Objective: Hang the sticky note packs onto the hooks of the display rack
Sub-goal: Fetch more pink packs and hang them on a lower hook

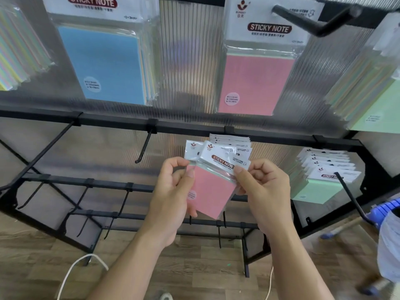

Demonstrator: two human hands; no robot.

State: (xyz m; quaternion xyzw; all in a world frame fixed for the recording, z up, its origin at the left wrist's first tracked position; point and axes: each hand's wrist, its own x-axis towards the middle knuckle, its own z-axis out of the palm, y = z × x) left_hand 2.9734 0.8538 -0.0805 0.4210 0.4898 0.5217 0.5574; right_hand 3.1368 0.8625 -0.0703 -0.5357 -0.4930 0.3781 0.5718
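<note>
Both my hands hold pink sticky note packs in clear sleeves with white "STICKY NOTE" headers, just below the rack's middle black bar. My left hand grips the packs from the left with the thumb on the front. My right hand pinches the front pack's header edge. Behind them, several packs hang on a hook under the bar. An empty black hook juts out to the left.
Blue and pink packs hang on the upper row, with a bare hook at top right. Green packs hang at right on a long hook. Lower bars carry several empty hooks. A blue basket and white cord lie on the wooden floor.
</note>
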